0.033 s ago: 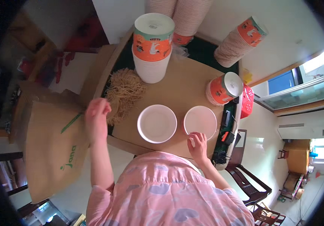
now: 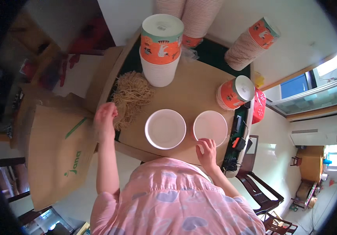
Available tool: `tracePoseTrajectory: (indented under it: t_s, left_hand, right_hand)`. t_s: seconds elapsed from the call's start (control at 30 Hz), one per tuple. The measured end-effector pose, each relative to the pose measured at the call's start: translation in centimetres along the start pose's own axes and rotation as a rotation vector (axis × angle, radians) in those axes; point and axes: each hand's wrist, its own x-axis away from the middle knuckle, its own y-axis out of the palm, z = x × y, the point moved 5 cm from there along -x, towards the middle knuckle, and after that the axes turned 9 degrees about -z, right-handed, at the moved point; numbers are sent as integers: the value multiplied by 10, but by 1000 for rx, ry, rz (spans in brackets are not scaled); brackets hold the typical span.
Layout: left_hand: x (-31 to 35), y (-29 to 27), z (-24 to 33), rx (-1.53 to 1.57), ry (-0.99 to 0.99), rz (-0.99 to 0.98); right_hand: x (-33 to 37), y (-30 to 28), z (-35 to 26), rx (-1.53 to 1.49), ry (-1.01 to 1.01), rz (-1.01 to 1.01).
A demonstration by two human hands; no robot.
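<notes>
Two round white paper bowls stand side by side, mouths up: the left bowl (image 2: pixel 165 129) and the right bowl (image 2: pixel 210 127). At the right bowl's near rim is my right hand (image 2: pixel 207 153), its fingers loosely bent and apart, fingertips over the edge. My left hand (image 2: pixel 105 116) is over the table's left edge, beside a heap of tan shredded paper strands (image 2: pixel 131 98). Its fingers are curled in and partly blurred; whatever lies inside them, if anything, is hidden. Behind the bowls stands a tall stack of upside-down paper bowls (image 2: pixel 161 51) with an orange printed band.
Below my left hand stands a large cardboard box (image 2: pixel 55 156). A shorter bowl stack (image 2: pixel 235 93) leans at right, another stack (image 2: pixel 252 44) behind it. A cardboard sheet (image 2: pixel 192 86) covers the table; cables (image 2: pixel 231 162) and small black devices line its right edge. A dark chair (image 2: pixel 260 192) stands beyond.
The whole view has shifted slightly, so things appear a few pixels to the right. My hands keep almost the same places.
</notes>
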Motion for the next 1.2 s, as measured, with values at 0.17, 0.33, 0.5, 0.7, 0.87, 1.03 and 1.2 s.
tracePoseTrajectory:
  t_s: [0.17,0.33,0.5,0.7,0.87,1.03,1.2]
  left_hand:
    - [-55,-66,-155,-65,-307,24]
    - [-80,-58,-199,432,-601,95]
    - [-100,-27,-171,-47,-404,92]
    - [-130,-15,-115,-964,224,41]
    - [-137,28,-101,-1341,360,-174]
    - [-153,0,-106,-1126,108,-256]
    - [-149,-10,-7,-475,473,-61]
  right_hand:
    - [-3,8,-15,-53,-48,23]
    - [-9,40,-38,-290,-25,-454]
    - [-20,67,-5,-183,-7,-300]
    - [-21,54,0,-120,97,-261]
    - [-15,32,-11,-81,172,-260]
    - [-1,15,-20,-186,126,-221]
    - [13,9,-18,-292,164,-203]
